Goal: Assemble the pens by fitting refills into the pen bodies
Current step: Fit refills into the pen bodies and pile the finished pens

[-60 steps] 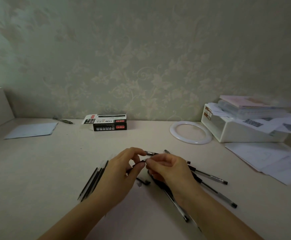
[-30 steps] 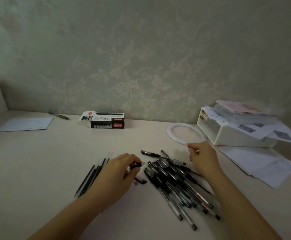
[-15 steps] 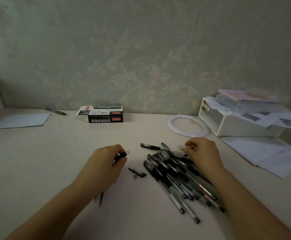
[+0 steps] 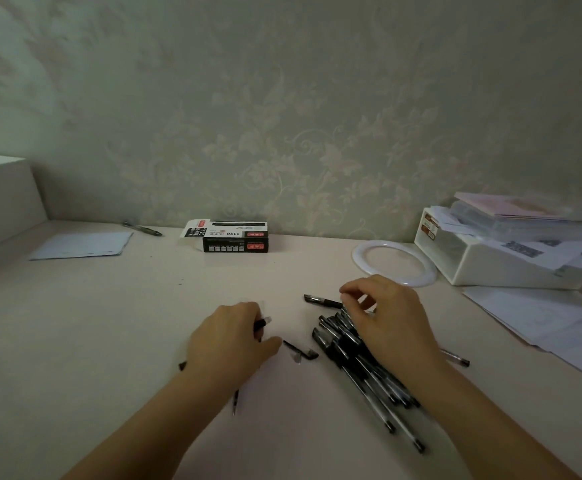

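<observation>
Step in hand (judged): pick-up of parts for the next pen.

Left hand (image 4: 229, 344): lowered onto the bench (image 4: 85, 337), fingers curled around a short dark pen part (image 4: 261, 323) whose clear end protrudes past the knuckles. Thin dark refills (image 4: 235, 400) lying on the bench beneath this hand, mostly hidden; only short ends visible at wrist and palm.

Right hand (image 4: 388, 322): placed over the far end of the pile of pen bodies (image 4: 362, 362), fingers bent and loosely spread among the barrels. Whether one barrel is already pinched: cannot tell (fingertips hidden by the hand itself). One capped pen (image 4: 320, 300) lying just beyond the fingertips, at the far-left edge of the pile. A small loose black piece (image 4: 300, 349) lying between the two hands, apart from both.

Location of task items: pen bodies heaped to the right of centre, barrels running toward the near edge; refills left of centre under the left hand.

Next move (judged): single out one barrel without dragging its neighbours, lift clear of the pile, then bring both hands together at centre. Alignment of refill tip with barrel opening required; thin refill likely to flex, so grip close to the entering end.

Background: black carton (image 4: 229, 239) at the wall, white ring (image 4: 395, 261) and white box (image 4: 497, 261) to the right.
</observation>
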Available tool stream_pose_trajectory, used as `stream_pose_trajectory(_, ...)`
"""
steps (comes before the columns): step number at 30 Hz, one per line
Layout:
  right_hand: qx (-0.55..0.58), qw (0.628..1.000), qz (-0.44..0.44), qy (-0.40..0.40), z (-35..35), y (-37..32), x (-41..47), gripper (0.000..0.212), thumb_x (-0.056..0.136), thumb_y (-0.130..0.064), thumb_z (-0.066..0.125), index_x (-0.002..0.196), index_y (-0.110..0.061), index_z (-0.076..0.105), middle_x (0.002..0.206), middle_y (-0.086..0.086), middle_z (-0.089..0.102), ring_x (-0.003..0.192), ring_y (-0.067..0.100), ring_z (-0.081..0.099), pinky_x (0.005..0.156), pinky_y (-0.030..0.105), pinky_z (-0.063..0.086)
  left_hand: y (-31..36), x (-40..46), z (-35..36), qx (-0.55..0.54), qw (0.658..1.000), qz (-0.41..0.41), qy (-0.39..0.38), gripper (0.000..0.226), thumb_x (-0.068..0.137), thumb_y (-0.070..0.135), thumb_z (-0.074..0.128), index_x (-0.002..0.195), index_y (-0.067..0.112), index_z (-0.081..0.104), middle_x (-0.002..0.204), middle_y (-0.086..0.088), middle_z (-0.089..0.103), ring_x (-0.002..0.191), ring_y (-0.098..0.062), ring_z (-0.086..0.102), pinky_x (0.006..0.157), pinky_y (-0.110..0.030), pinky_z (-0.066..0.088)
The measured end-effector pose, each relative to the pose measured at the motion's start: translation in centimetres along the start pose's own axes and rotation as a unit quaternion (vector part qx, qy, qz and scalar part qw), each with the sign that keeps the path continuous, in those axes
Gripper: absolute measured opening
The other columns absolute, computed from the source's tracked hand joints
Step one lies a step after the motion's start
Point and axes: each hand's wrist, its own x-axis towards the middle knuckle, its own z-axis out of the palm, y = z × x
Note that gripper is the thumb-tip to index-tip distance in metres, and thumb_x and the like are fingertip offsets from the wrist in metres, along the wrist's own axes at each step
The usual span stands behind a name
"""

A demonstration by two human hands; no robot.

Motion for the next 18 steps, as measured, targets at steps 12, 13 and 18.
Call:
stream_pose_trajectory(12,-0.027,0.996,-0.082,-0.001,2.1,0.6,-1.6,0.01,0.09,-0.019,0.067,0.098,-0.021,0.073,0.087,-0.015,0.065,0.077,0.008,0.055,0.07,0.026,0.051,-0.2,1.0,0.5,0.014,0.997,-0.067,-0.02,0.018,0.08,0.036,0.063,0.083,0.017,0.062,0.075,0.003,0.06,0.067,-0.015,0.059,0.059,-0.028,0.048)
stream_pose_trajectory(13,-0.032,0.995,-0.091,-0.001,2.2,0.7,-1.7,0.01,0.09,-0.018,0.068,0.098,-0.021,0.074,0.087,-0.015,0.065,0.075,0.008,0.054,0.069,0.024,0.049,-0.2,1.1,0.5,0.015,0.997,-0.072,-0.02,0.017,0.079,0.035,0.063,0.081,0.017,0.061,0.073,0.003,0.06,0.065,-0.014,0.058,0.057,-0.027,0.047)
stream_pose_trajectory(18,-0.018,0.994,-0.107,0.009,2.3,1.1,-1.9,0.01,0.088,-0.015,0.071,0.097,-0.02,0.074,0.087,-0.014,0.066,0.076,0.01,0.054,0.069,0.026,0.049,0.4,1.2,0.4,0.035,0.997,-0.07,-0.01,0.019,0.078,0.034,0.064,0.077,0.019,0.053,0.07,0.005,0.054,0.06,-0.011,0.05,0.05,-0.023,0.037)
